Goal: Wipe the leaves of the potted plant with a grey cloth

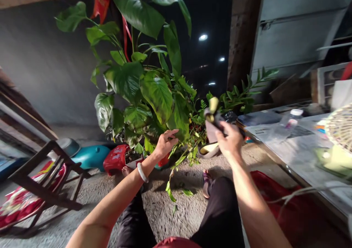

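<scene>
My left hand [165,143], with a pale bangle [142,172] on the wrist, is at the lower part of a large potted plant. Its curled fingers meet the edge of a broad green leaf [179,117]. To the right, my right hand [231,141] is closed around a folded grey-brown cloth [211,127] with yellow patches, blurred by motion. The cloth hangs beside the plant's lower foliage, apart from the leaf at my left hand. Some big leaves show brownish blotches. Thin trailing stems [176,163] droop toward the floor.
A dark wooden chair [46,178] stands at left, near a teal rounded object [92,157] and a red container [117,159]. At right, a table [277,141] bears a clear bottle [293,119] and a woven basket-like thing [341,127]. Fallen leaves [187,192] lie on the rough floor.
</scene>
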A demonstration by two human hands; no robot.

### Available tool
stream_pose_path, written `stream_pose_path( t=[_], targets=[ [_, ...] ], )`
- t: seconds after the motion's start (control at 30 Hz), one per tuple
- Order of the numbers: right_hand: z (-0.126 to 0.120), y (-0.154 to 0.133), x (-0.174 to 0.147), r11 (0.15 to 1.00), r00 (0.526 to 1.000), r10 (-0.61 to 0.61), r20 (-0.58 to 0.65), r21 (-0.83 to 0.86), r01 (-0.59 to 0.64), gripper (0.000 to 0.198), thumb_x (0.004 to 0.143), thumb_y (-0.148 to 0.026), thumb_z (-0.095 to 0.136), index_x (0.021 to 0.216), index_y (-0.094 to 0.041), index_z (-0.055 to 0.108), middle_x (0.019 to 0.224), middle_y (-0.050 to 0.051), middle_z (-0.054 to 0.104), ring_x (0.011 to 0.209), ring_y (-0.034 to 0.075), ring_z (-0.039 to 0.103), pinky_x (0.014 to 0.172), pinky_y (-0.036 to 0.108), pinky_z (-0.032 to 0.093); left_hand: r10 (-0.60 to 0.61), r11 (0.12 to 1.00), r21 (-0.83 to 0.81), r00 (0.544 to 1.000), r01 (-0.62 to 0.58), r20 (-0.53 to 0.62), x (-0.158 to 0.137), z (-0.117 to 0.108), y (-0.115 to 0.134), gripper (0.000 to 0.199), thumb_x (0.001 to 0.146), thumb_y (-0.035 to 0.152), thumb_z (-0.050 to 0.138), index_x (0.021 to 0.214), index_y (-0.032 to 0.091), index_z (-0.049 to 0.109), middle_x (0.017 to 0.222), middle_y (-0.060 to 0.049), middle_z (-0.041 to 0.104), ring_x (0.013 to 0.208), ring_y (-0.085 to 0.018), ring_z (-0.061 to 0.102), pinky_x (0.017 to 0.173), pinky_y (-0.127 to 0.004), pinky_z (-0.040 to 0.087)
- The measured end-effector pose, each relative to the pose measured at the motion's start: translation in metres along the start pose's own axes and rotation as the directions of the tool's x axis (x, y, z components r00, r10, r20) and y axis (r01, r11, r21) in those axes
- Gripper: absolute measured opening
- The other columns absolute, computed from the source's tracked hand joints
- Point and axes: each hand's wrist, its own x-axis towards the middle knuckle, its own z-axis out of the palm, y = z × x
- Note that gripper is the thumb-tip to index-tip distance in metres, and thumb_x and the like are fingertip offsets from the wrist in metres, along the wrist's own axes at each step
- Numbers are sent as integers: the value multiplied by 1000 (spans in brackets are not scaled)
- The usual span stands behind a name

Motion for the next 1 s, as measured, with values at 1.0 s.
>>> stream_pose_path(
  t=[1.0],
  targets=[
    [60, -32, -99, 983, 775, -23, 632, 155, -97, 39, 78, -31, 63, 111, -23, 83, 115, 12, 83, 108, 33, 78, 99, 48, 61, -471, 804, -536, 824, 255, -315, -47, -58, -71, 50, 63, 44, 90, 64, 23, 45, 55, 8, 46, 51, -9, 50, 51, -22, 44]
  ],
)
